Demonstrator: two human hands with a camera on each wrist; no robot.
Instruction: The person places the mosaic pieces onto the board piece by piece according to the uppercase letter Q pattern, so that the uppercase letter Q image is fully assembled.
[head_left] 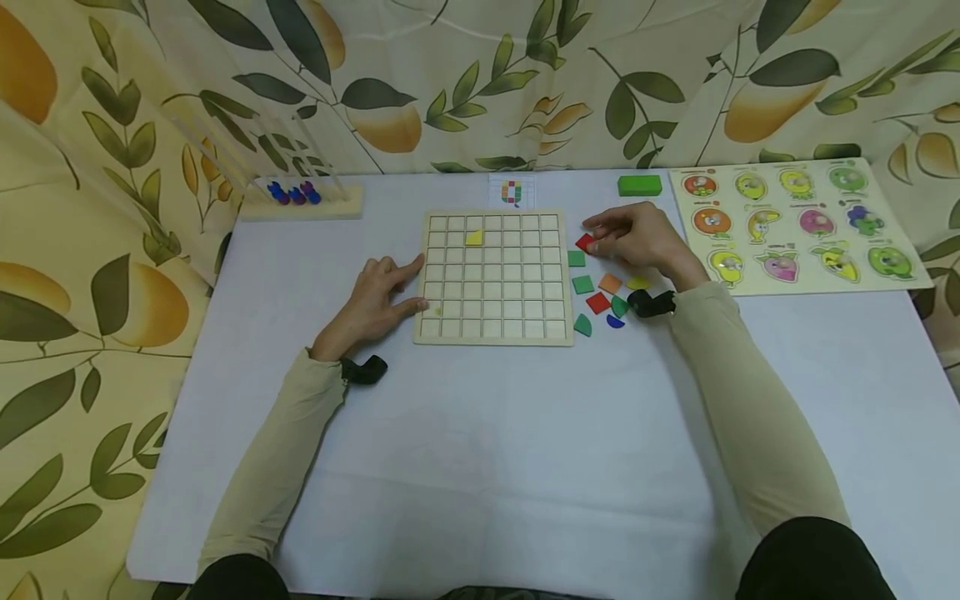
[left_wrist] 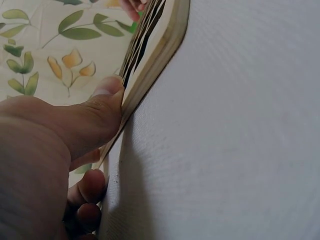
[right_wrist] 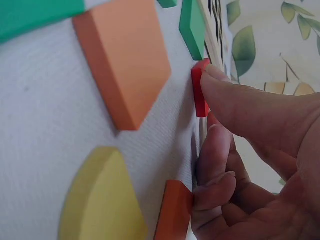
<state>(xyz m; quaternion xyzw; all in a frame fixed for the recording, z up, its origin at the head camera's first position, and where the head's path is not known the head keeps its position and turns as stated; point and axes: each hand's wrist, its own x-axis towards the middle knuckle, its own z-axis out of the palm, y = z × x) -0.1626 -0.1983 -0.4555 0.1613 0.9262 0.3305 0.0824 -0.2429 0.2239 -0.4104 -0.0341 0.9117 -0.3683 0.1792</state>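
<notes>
A wooden grid board (head_left: 495,337) lies on the table, with one yellow piece (head_left: 474,238) in an upper cell. My left hand (head_left: 371,300) rests at the board's left edge, thumb and index finger stretched against its side; the left wrist view shows the thumb (left_wrist: 107,92) touching the rim. Right of the board, my right hand (head_left: 641,237) pinches a red tile (right_wrist: 200,92) between thumb and fingers, low over the cloth. Below that hand lie green squares (head_left: 582,285), another red square (head_left: 597,302), an orange piece (head_left: 611,283), a yellow piece (head_left: 638,283) and a blue semicircle (head_left: 615,322).
Behind the board lies a small card (head_left: 512,192) with a coloured pattern. A green block (head_left: 640,185) sits at the back, beside a fruit picture board (head_left: 802,221). At the back left stands a wooden base (head_left: 300,210) with clear rods and blue and purple beads.
</notes>
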